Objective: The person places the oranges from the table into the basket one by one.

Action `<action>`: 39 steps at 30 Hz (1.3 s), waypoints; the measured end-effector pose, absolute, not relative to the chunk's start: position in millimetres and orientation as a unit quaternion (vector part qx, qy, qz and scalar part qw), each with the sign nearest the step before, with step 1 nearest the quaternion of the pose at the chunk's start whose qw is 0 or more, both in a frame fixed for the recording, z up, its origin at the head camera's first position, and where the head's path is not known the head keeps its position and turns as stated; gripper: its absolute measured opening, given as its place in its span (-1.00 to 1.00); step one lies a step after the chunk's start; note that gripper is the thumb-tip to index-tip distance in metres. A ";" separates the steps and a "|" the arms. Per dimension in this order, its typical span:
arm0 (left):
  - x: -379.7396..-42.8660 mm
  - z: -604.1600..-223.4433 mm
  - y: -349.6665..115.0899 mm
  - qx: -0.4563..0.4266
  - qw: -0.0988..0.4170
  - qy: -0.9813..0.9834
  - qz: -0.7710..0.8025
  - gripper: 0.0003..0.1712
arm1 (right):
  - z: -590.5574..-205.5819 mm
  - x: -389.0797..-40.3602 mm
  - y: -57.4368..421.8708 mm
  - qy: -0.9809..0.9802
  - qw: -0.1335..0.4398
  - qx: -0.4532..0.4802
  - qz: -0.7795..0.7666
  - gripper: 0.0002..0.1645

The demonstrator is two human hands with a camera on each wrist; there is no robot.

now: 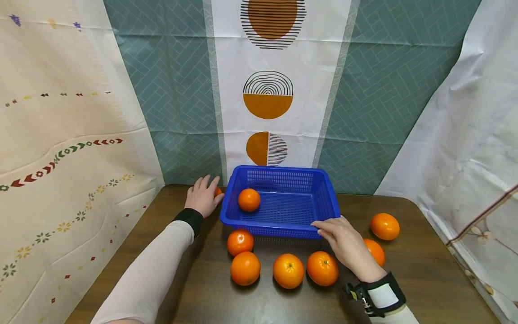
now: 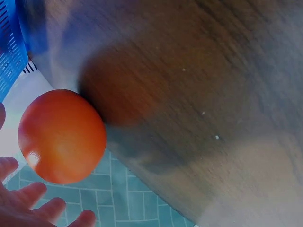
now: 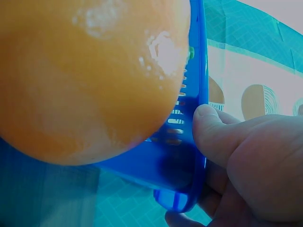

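A blue plastic basket (image 1: 279,228) stands toward the back of the table with one orange (image 1: 248,200) inside, near its left wall. Its front right rim is held by my right hand (image 1: 344,243); in the right wrist view the thumb (image 3: 208,123) lies on the rim (image 3: 201,71) and the fingers go round the far side. Left of the basket, my left hand (image 1: 202,197) reaches over another orange (image 1: 217,192), which it partly hides in the head view. The left wrist view shows spread fingers (image 2: 33,194) beside that orange (image 2: 62,137).
In front of the basket sit several oranges: a pair at left (image 1: 240,242), one mid-front (image 1: 288,271) and one (image 1: 322,268) by my right hand. To the right are an orange (image 1: 374,252) partly behind that hand and another orange (image 1: 385,226). Patterned cloth (image 1: 182,90) hangs behind the table.
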State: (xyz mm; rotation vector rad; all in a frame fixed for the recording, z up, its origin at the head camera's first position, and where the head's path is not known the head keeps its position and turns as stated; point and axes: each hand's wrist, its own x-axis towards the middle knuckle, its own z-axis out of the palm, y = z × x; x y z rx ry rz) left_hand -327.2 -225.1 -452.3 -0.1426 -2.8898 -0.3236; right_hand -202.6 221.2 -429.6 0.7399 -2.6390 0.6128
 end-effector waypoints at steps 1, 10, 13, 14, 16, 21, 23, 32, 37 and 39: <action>-327.3 -451.9 -224.5 -0.048 0.113 -0.986 -0.110 -0.19 | -429.4 -202.6 221.0 -0.927 0.165 0.258 0.215 -0.65; -332.4 -461.1 -225.7 -0.050 0.105 -0.988 -0.104 -0.20 | -428.8 -201.8 220.4 -0.929 0.161 0.252 0.216 -0.64; -333.9 -464.4 -226.8 -0.050 0.104 -0.988 -0.104 -0.20 | -429.1 -201.8 220.3 -0.929 0.161 0.254 0.215 -0.64; -333.9 -465.0 -226.9 -0.050 0.104 -0.988 -0.104 -0.21 | -429.2 -201.9 220.4 -0.929 0.161 0.255 0.215 -0.64; -333.5 -465.5 -226.3 -0.051 0.104 -0.988 -0.104 -0.21 | -429.4 -202.1 220.4 -0.929 0.162 0.256 0.215 -0.64; -331.9 -465.3 -225.0 -0.052 0.100 -0.988 -0.106 -0.22 | -429.9 -202.5 220.6 -0.927 0.167 0.260 0.214 -0.65; -331.6 -465.8 -225.1 -0.053 0.100 -0.988 -0.107 -0.21 | -430.0 -202.4 220.6 -0.926 0.168 0.261 0.215 -0.65; -334.2 -473.8 -228.0 -0.059 0.112 -0.986 -0.108 -0.22 | -429.8 -202.8 220.7 -0.929 0.162 0.252 0.217 -0.65; -334.0 -476.0 -228.1 -0.063 0.120 -0.985 -0.103 -0.23 | -429.4 -202.9 220.8 -0.930 0.160 0.250 0.218 -0.65; -333.9 -476.1 -227.9 -0.064 0.121 -0.985 -0.102 -0.23 | -429.3 -202.7 220.8 -0.930 0.159 0.249 0.218 -0.65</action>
